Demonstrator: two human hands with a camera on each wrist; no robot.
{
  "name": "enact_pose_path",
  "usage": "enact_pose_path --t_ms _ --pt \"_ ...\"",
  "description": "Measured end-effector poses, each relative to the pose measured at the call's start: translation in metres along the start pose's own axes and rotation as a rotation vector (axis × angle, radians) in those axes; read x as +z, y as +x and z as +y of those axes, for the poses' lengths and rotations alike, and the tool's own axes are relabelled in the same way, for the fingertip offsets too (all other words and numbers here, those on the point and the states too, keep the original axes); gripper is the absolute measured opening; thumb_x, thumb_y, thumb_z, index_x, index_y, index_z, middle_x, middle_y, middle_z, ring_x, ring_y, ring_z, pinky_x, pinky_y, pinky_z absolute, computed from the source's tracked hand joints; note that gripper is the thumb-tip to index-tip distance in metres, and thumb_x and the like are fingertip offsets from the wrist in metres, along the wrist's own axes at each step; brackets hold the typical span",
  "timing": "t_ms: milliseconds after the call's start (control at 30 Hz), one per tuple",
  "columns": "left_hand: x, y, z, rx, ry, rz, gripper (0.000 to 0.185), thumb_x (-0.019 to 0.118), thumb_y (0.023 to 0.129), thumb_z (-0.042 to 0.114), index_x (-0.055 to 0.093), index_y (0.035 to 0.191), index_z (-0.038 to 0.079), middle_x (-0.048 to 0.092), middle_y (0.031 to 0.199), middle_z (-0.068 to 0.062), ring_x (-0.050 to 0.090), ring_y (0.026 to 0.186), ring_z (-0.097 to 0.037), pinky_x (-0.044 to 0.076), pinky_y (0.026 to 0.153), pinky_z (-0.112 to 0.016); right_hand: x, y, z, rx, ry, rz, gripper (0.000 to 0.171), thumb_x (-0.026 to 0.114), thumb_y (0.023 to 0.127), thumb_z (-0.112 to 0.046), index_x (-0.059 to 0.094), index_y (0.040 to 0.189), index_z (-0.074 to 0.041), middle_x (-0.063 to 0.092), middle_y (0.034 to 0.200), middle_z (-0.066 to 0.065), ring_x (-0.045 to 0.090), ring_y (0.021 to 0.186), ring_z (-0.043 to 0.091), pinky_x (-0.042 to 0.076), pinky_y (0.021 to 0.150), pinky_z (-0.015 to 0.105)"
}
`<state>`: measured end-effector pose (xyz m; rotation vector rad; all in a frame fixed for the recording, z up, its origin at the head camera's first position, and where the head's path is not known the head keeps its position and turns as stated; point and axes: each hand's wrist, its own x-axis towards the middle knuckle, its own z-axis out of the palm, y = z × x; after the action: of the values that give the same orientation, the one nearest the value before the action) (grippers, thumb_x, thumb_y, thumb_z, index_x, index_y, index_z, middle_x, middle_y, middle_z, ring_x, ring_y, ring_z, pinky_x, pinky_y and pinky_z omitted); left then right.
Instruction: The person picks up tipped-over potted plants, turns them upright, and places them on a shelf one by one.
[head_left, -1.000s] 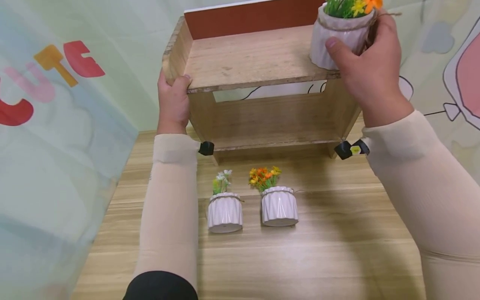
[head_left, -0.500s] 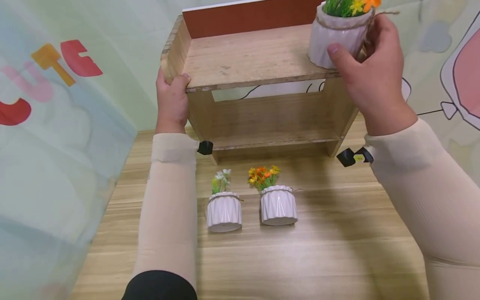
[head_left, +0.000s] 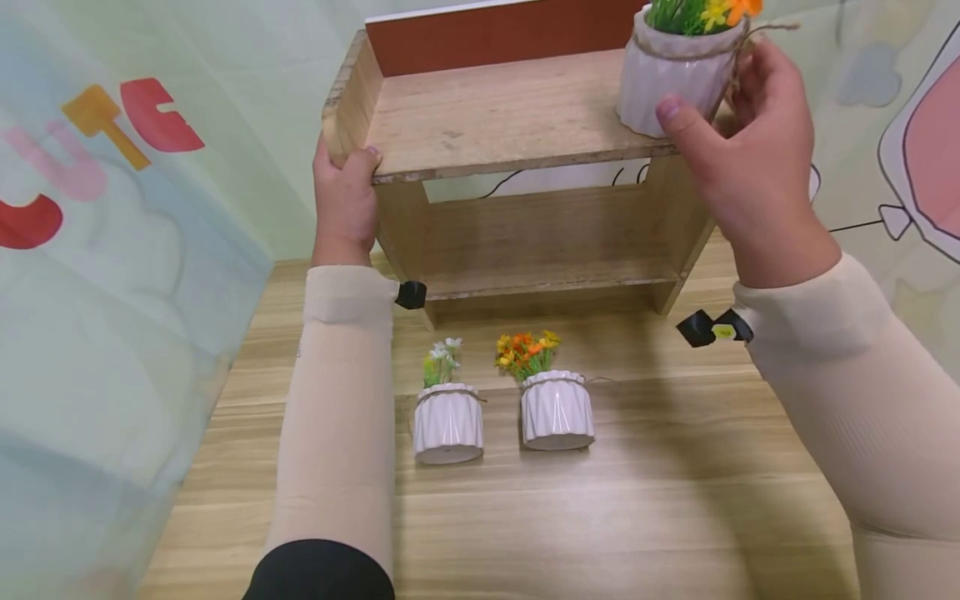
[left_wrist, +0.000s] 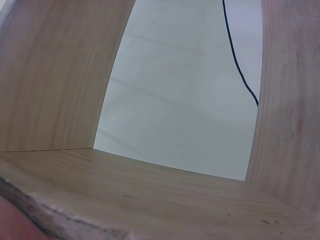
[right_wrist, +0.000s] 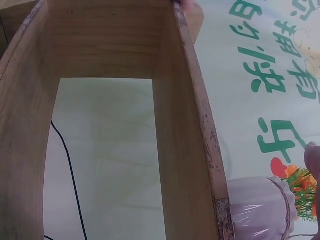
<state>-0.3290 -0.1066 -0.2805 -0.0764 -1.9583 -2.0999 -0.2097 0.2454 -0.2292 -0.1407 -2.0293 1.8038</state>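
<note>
My left hand (head_left: 347,200) grips the left end of a small wooden shelf (head_left: 487,117), thumb over the upper board's front corner. On the right end of that board stands a white fluted flower pot (head_left: 667,79) with twine round its neck and yellow and orange flowers. My right hand (head_left: 765,158) is loosely round the pot's right side, thumb overlapping its front and fingers slack beside the twine. In the right wrist view, the pot (right_wrist: 260,207) rests at the board's edge, with a bit of the hand (right_wrist: 312,162) at the frame's right border.
Two more white pots lie on the wood-grain surface (head_left: 637,517) before the shelf: one with white flowers (head_left: 448,429), one with orange flowers (head_left: 557,412). A printed cloth backdrop (head_left: 112,333) stands at the left and behind. A dark cord (left_wrist: 240,70) shows through the shelf's open back.
My right hand has loosened and slid slightly right and down against the pot, its fingers coming away from the side. The pot stays on the board. My left hand keeps its hold.
</note>
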Motion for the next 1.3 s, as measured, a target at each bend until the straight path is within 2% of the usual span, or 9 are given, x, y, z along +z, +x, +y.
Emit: enact_pose_path --t_ms 200,467,567,700,800,967,1167,1300 --pt "0.0 0.0 -0.001 -0.004 0.016 -0.006 0.066 0.054 0.097 0.019 0.04 0.161 0.024 0.047 0.157 -0.001 0.046 0.14 -0.017 0.038 0.112 -0.023 -0.002 -0.008 0.003 -0.027 0.056 -0.009 0.088 0.077 0.094 -0.018 0.025 0.165 -0.022 0.028 0.172 -0.007 0.026 0.156 0.004 0.019 0.125 0.018" --pt "0.001 0.0 -0.001 -0.009 0.017 -0.005 0.065 0.054 0.097 0.019 0.042 0.161 0.025 0.047 0.158 0.0 0.047 0.141 -0.017 0.039 0.113 -0.024 -0.004 -0.017 0.005 -0.062 0.139 0.001 0.091 0.078 0.091 -0.014 0.025 0.165 -0.017 0.03 0.171 -0.003 0.029 0.155 0.005 0.023 0.123 0.017" --pt "0.001 0.0 -0.002 -0.007 0.025 -0.004 0.065 0.054 0.098 0.019 0.041 0.161 0.026 0.047 0.157 0.0 0.047 0.141 -0.017 0.038 0.113 -0.024 -0.005 -0.022 0.004 -0.076 0.103 0.01 0.091 0.077 0.092 -0.015 0.023 0.166 -0.016 0.028 0.172 -0.002 0.027 0.156 0.006 0.021 0.123 0.016" --pt "0.0 0.0 -0.002 -0.011 0.028 -0.001 0.065 0.054 0.098 0.02 0.041 0.161 0.026 0.047 0.157 -0.001 0.047 0.141 -0.017 0.039 0.113 -0.025 -0.005 -0.028 0.002 -0.109 0.128 0.005 0.092 0.078 0.091 -0.014 0.024 0.166 -0.014 0.028 0.172 0.001 0.028 0.157 0.01 0.022 0.124 0.017" --pt "0.0 0.0 -0.002 -0.009 0.03 0.001 0.065 0.054 0.097 0.02 0.041 0.161 0.026 0.047 0.157 -0.001 0.047 0.14 -0.017 0.039 0.113 -0.025 -0.004 -0.03 0.001 -0.136 0.206 -0.004 0.093 0.08 0.089 -0.011 0.027 0.165 -0.01 0.031 0.17 0.005 0.033 0.156 0.013 0.024 0.124 0.02" --pt "-0.001 0.0 -0.002 0.013 0.026 0.0 0.066 0.054 0.096 0.019 0.042 0.161 0.024 0.048 0.156 -0.002 0.047 0.138 -0.017 0.039 0.111 -0.023 -0.002 -0.034 -0.002 -0.174 0.269 -0.006 0.092 0.084 0.085 -0.01 0.034 0.162 -0.007 0.039 0.167 0.008 0.039 0.153 0.016 0.028 0.123 0.022" --pt "-0.002 0.0 -0.003 0.026 0.018 -0.004 0.066 0.054 0.096 0.018 0.042 0.16 0.022 0.048 0.156 -0.003 0.047 0.139 -0.018 0.039 0.111 -0.023 0.001 -0.04 -0.003 -0.207 0.293 -0.014 0.097 0.09 0.08 -0.014 0.037 0.161 -0.004 0.041 0.166 0.012 0.037 0.155 0.018 0.028 0.123 0.021" --pt "-0.001 0.0 -0.003 0.03 0.009 -0.005 0.066 0.054 0.096 0.017 0.042 0.16 0.022 0.048 0.155 -0.003 0.047 0.138 -0.018 0.039 0.111 -0.022 0.001 -0.046 -0.004 -0.204 0.255 -0.022 0.097 0.089 0.081 -0.015 0.036 0.162 -0.005 0.039 0.168 0.011 0.035 0.156 0.017 0.027 0.123 0.021"
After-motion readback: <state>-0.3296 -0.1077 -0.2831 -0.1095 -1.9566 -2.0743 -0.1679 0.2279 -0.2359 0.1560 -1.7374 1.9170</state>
